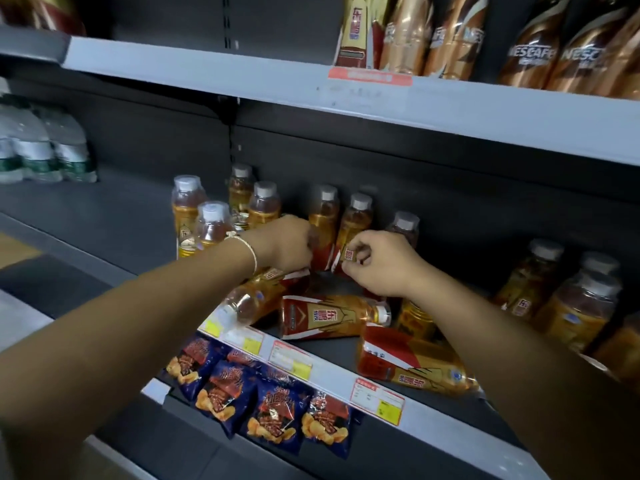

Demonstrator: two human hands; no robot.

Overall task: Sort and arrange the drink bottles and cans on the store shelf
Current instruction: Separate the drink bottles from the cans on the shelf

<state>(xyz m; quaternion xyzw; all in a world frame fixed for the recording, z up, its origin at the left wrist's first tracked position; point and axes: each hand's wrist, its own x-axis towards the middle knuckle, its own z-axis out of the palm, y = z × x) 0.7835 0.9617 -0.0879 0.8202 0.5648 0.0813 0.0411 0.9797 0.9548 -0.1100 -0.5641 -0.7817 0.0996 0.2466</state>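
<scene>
Amber drink bottles with grey caps and red-gold labels fill the middle shelf (104,216). Several stand upright at the back, among them one (323,220) gripped low down by my left hand (285,242). My right hand (377,263) grips the neighbouring upright bottle (355,223) around its label. Three bottles lie on their sides near the front: one (252,299) under my left wrist, one (332,317) in the middle, one (412,365) under my right forearm. More upright bottles (526,282) stand at the right.
Water bottles (38,147) stand at the far left of the same shelf. Brown coffee bottles (530,50) line the shelf above. Blue crisp bags (256,393) hang below the price-tag rail (291,358). The shelf's left half shows bare dark board.
</scene>
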